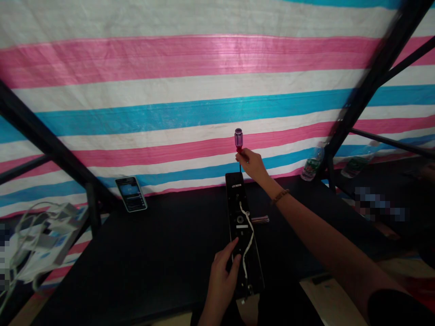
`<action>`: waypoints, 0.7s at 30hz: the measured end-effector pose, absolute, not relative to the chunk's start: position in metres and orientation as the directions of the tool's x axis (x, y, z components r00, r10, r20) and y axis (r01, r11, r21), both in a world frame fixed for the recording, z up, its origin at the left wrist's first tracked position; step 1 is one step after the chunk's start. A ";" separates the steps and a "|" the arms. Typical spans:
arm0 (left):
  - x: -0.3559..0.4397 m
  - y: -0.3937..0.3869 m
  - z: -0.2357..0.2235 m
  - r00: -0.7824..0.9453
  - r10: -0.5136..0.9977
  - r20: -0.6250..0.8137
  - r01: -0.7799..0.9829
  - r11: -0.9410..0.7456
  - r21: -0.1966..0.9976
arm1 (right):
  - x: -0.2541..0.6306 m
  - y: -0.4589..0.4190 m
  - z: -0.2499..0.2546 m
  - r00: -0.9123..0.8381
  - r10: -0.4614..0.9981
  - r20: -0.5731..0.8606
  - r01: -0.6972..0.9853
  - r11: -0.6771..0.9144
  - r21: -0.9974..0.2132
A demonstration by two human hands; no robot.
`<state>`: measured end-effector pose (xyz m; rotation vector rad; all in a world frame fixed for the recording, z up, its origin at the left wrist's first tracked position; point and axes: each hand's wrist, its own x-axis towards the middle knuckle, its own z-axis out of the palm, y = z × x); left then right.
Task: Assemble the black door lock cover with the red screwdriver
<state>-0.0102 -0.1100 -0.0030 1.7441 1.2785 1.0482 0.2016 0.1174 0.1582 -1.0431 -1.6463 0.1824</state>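
A long black panel point(253, 253) lies lengthwise on the dark table, with a white cable point(250, 240) running along it. My right hand point(253, 163) is closed on a screwdriver point(239, 138) with a clear purple handle. The screwdriver stands nearly upright, its shaft reaching down to the far end of the panel; whether the tip touches is too small to tell. Near the panel's closer half, my left hand point(224, 269) rests along the left edge, index finger and thumb stretched apart on the surface. Right of the panel lies a small pinkish, shiny rod-like object point(260, 219).
A phone point(132, 194) leans against the striped sheet point(190, 117) at the back left. White boxes and cables point(47, 240) sit far left. Dark metal struts point(367, 86) rise on both sides. Plastic bottles point(311, 165) stand at the right, near part of another person's hand point(428, 172).
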 end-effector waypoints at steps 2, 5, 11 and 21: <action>-0.010 -0.110 -0.004 0.178 0.966 0.189 0.383 -0.245 0.890 | 0.201 0.120 0.160 0.046 0.701 0.712 0.530 0.587 -0.612; -0.010 -0.109 -0.005 0.174 0.965 0.199 0.383 -0.252 0.889 | 0.201 0.122 0.162 0.074 0.679 0.731 0.540 0.589 -0.601; -0.009 -0.110 -0.004 0.170 0.965 0.198 0.390 -0.250 0.886 | 0.204 0.123 0.156 0.084 0.705 0.704 0.519 0.572 -0.635; -0.009 -0.112 -0.004 0.193 0.967 0.169 0.395 -0.234 0.888 | 0.208 0.123 0.160 0.144 0.694 0.706 0.515 0.556 -0.652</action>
